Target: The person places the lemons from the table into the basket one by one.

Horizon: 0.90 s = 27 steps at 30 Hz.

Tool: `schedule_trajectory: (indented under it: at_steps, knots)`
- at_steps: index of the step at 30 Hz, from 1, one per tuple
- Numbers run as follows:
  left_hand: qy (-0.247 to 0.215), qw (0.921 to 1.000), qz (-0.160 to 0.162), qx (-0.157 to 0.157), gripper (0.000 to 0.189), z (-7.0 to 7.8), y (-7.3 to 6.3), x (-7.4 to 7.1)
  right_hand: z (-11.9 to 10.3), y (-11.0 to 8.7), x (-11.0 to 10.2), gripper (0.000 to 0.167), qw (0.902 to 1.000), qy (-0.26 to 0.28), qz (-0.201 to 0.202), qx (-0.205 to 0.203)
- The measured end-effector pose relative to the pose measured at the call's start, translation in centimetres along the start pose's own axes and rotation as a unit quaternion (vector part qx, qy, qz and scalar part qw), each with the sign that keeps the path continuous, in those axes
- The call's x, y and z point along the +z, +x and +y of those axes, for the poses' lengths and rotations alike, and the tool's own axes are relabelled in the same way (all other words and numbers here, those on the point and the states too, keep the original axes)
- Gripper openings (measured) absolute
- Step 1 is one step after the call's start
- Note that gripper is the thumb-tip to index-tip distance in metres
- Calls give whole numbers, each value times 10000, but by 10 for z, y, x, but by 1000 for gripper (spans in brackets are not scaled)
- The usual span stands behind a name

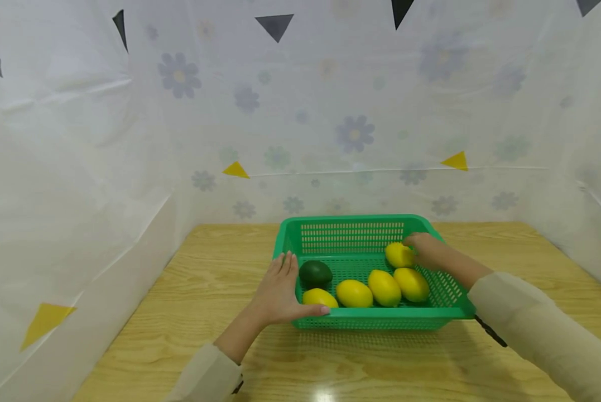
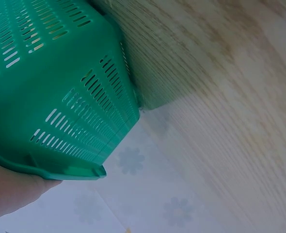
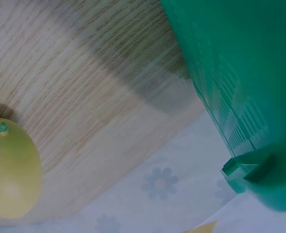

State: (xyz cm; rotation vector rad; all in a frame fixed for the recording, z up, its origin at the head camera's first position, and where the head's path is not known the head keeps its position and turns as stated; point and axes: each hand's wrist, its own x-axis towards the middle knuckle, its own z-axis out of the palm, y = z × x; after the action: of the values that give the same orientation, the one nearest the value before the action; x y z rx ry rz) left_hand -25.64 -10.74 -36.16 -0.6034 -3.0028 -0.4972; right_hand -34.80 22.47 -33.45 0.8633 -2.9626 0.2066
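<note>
A green plastic basket (image 1: pixel 380 314) holds several lemons (image 1: pixel 354 293) and one dark green avocado (image 1: pixel 316 274). My left hand (image 1: pixel 280 293) rests at the basket's front left corner, fingers straight along the left side and thumb lying over the front rim. In the left wrist view, part of that hand (image 2: pixel 12 187) shows against the basket rim. Inside the right side of the basket, my right hand (image 1: pixel 427 251) has its curled fingers on the rearmost lemon (image 1: pixel 398 255). The right wrist view shows the basket (image 3: pixel 240 97) but not the fingers.
A yellow-green fruit (image 3: pixel 12 170) with a green stem end lies on the wooden table (image 1: pixel 195 312), outside the basket. A white flowered sheet (image 1: pixel 305 111) hangs behind the table and on both sides, with yellow and dark triangles on it.
</note>
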Motion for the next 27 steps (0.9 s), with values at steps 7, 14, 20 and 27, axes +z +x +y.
schedule_trajectory:
  at_steps: [7, 14, 20, 27]
  knots:
    - [35, 10000, 14, -13, 130, 0, 0, 0, 0, -2, -2, 34, 9998, 62, -141, 120]
    - [80, 10000, 6, 27, 131, 1, -1, 0, -1, -4, -2, 33, 9999, 100, 100, -17]
    - [15, 10000, 16, -7, 130, 1, -1, 0, -1, -9, -5, 35, 9988, 311, 372, 39]
    - [56, 10000, 65, 2, 127, 1, 0, 0, 2, -18, -7, 38, 9964, 389, 755, 30]
